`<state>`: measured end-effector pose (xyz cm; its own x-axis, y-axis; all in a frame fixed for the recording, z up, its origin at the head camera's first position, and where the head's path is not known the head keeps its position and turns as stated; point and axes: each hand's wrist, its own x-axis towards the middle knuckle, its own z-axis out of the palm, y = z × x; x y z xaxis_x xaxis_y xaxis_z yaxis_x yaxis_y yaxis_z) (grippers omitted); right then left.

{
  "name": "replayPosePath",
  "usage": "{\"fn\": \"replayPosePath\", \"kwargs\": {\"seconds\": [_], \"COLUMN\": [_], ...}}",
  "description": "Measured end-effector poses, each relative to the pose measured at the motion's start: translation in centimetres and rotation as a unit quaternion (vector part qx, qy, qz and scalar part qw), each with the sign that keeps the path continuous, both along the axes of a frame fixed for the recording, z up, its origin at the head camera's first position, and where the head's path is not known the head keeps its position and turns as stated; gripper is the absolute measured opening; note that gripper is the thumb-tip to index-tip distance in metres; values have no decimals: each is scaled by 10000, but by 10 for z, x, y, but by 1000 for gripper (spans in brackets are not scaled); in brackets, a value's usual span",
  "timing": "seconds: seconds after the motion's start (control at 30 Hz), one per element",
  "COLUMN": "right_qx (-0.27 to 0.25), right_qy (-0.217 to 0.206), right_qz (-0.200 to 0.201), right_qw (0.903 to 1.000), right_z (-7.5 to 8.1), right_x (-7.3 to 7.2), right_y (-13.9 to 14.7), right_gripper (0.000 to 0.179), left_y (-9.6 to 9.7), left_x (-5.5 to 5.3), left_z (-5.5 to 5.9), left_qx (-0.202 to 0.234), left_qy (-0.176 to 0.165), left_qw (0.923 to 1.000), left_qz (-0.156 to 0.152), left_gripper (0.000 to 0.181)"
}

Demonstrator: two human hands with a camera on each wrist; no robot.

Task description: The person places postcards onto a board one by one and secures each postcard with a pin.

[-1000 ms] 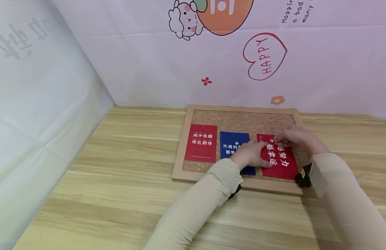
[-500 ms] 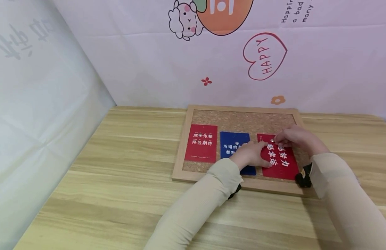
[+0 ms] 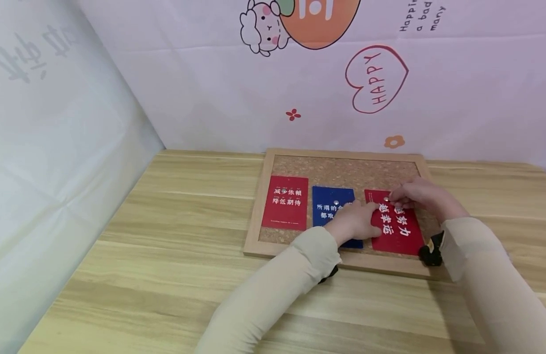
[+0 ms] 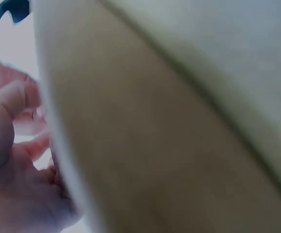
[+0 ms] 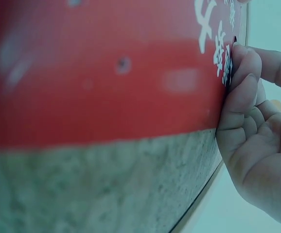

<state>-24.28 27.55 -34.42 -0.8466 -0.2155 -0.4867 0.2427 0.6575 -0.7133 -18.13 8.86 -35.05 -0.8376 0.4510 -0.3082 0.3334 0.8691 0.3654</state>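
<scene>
My left hand [image 3: 354, 221] lies across the blue card [image 3: 329, 195], its thumb and a finger spread and touching the left part of a red card [image 3: 394, 236]. At the top of that card, the fingertips of my right hand [image 3: 417, 194] pinch a silver thumbtack [image 3: 386, 199]. In the right wrist view, curled fingers [image 5: 242, 97] meet the red card's surface [image 5: 96, 102]. All the cards lie on a framed cork board [image 3: 343, 169]. The left wrist view is mostly covered by blurred sleeve, with part of a hand [image 4: 19, 194] at its left edge.
Another red card [image 3: 285, 211] with a silver thumbtack [image 3: 283, 191] lies at the board's left. A second thumbtack [image 3: 336, 202] sits on the blue card. The wooden table [image 3: 144, 260] extends around the board, and a printed white cloth [image 3: 211, 98] hangs behind.
My left hand has shifted very slightly, its fingers still on the red card. The right hand stays at the thumbtack, and the cards keep their places on the board.
</scene>
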Motion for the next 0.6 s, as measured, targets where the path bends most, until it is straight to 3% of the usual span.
{"fn": "replayPosePath", "kwargs": {"seconds": [0.13, 0.3, 0.6], "right_qx": [52, 111, -102], "right_qy": [9, -36, -29], "right_qz": [-40, -102, 66], "right_qw": [10000, 9999, 9999], "right_z": [1, 2, 2], "right_x": [1, 4, 3], "right_y": [3, 4, 4], "right_gripper": [18, 18, 21], "left_y": [8, 11, -11], "left_x": [12, 21, 13], "left_z": [-2, -4, 8], "left_qx": [-376, -493, -420], "left_qy": [469, 673, 902], "left_qw": [9982, 9964, 9950], "left_qz": [70, 134, -86], "left_gripper": [57, 53, 46]}}
